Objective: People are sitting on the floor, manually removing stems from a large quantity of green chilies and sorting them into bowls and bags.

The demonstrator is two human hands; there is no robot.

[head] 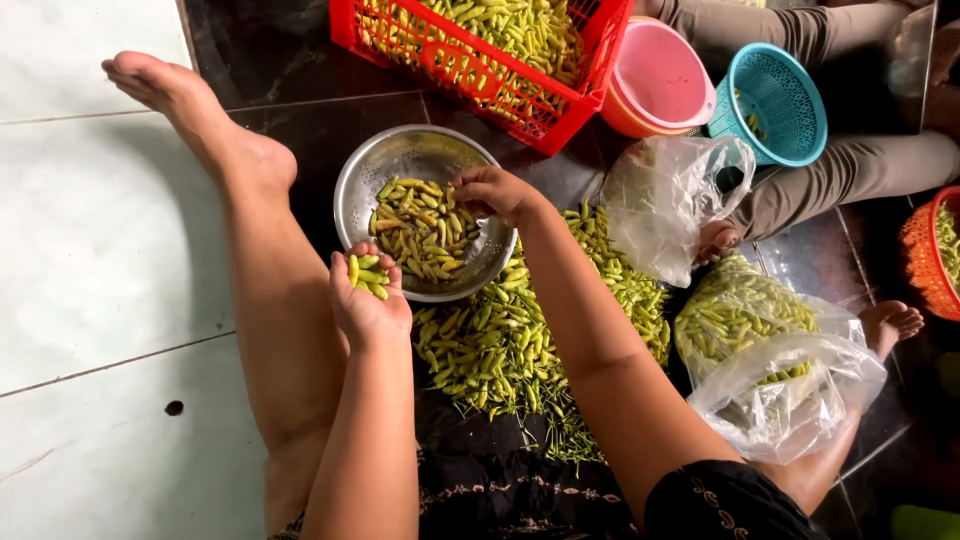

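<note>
Crate (480, 70): red, rigid, full of chilies, behind the bowl.
Pile (500, 350): loose green-yellow chilies on a dark cloth, between the legs.
Bowl (425, 205): steel, part-filled; probably light, grip by the rim.
Left hand (368, 295): cupped shut around a few chilies (368, 274); small, smooth, likely slippery and bruisable.
Right hand (492, 192): fingers pinched together over the bowl's rim, on a chili.

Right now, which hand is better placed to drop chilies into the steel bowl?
Likely the right hand: it is over the steel bowl. The left hand, cupping green chilies, sits at its near rim.
</note>
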